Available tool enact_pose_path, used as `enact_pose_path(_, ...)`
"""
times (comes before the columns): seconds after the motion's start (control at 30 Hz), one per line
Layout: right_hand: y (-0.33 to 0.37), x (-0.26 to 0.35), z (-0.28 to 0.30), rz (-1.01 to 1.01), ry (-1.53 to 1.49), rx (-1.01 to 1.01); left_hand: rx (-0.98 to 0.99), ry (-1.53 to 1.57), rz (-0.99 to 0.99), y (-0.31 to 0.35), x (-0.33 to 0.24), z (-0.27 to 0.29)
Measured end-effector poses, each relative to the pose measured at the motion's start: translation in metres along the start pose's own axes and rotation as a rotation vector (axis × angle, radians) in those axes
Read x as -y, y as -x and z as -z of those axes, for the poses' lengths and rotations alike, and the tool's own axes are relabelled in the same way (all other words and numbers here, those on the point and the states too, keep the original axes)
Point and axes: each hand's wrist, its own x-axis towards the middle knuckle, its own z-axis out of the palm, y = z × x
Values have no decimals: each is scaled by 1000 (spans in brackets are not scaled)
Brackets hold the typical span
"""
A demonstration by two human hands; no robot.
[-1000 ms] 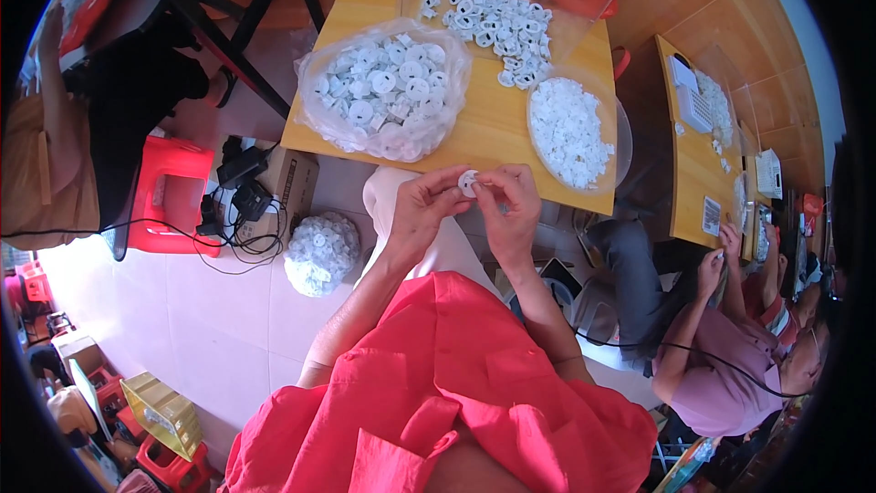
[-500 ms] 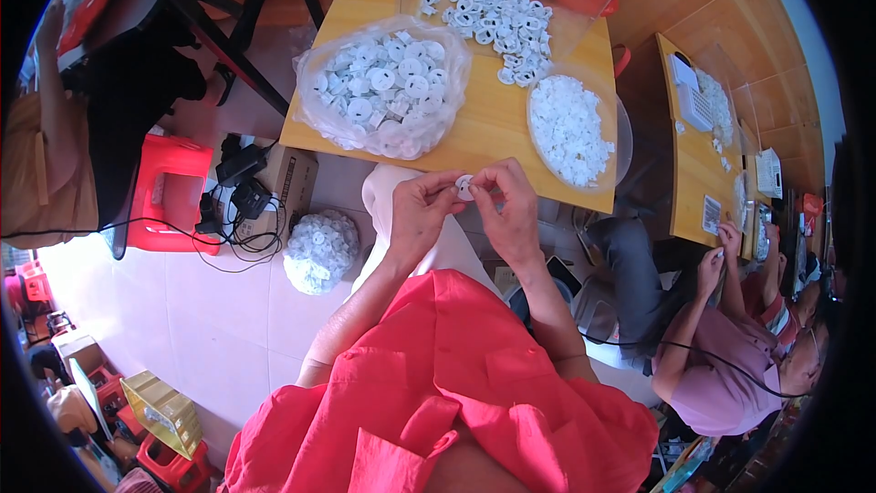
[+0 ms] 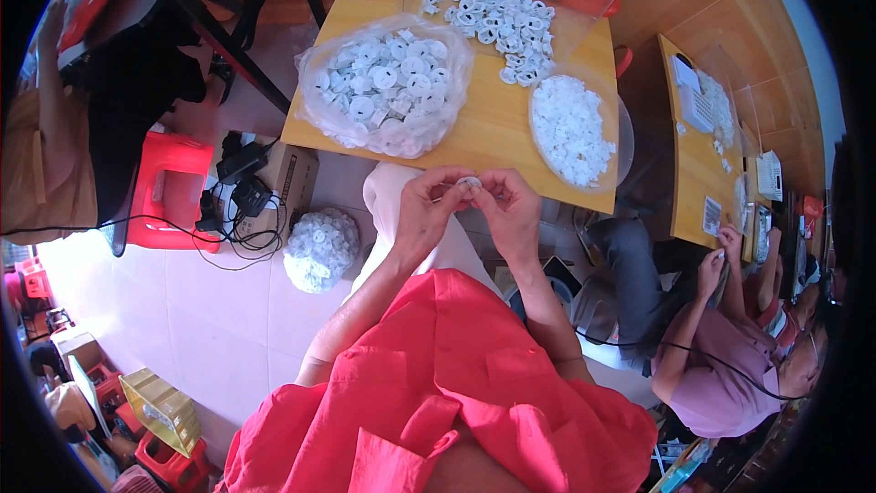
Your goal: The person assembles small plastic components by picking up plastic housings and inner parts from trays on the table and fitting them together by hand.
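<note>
Between my fingertips, just off the table's near edge, is a small round white plastic piece (image 3: 469, 182). My left hand (image 3: 429, 208) pinches it from one side and my right hand (image 3: 509, 210) from the other; the fingers hide much of it. Beyond my left hand, a clear plastic bag (image 3: 315, 96) lies open on the wooden table (image 3: 497, 141), full of white round pieces (image 3: 385, 78). A shallow clear dish of small translucent white parts (image 3: 570, 128) sits beyond my right hand. Farther back lies a loose pile of white ring-like pieces (image 3: 511, 23).
A tied bag of pale parts (image 3: 320, 251) rests on the floor at left, near a cardboard box (image 3: 297, 184) with black adapters and cables. A red stool (image 3: 173, 151) stands farther left. Co-workers sit at another table (image 3: 689, 164) on the right; one person stands at left.
My fingers have closed in around the white piece, and it has tilted so that less of its face shows. My right hand has turned slightly inward.
</note>
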Motion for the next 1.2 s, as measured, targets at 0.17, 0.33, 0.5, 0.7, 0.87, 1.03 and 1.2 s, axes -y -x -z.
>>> enact_pose_path(0.17, 1, 5, -2, 88, 226, 5, -14, -22, -53, 1, 7, 0)
enact_pose_path(0.33, 3, 14, -5, 69, 277, 38, -31, -33, -71, 2, 11, 0)
enact_pose_path(0.5, 3, 12, -6, 121, 336, 46, -40, -32, -86, 1, 13, 1)
enact_pose_path(0.7, 4, 9, -8, 141, 298, 10, -26, -52, -76, -1, 8, 2)
enact_pose_path(0.87, 5, 7, -3, 116, 143, -31, -157, -269, -320, -18, -22, 19)
enact_pose_path(1.03, -3, 8, 12, 252, 306, -14, -378, -509, -525, -56, -87, 40)
enact_pose_path(1.2, -15, 5, 21, 286, 426, -14, -257, -535, -595, -30, -122, 18)
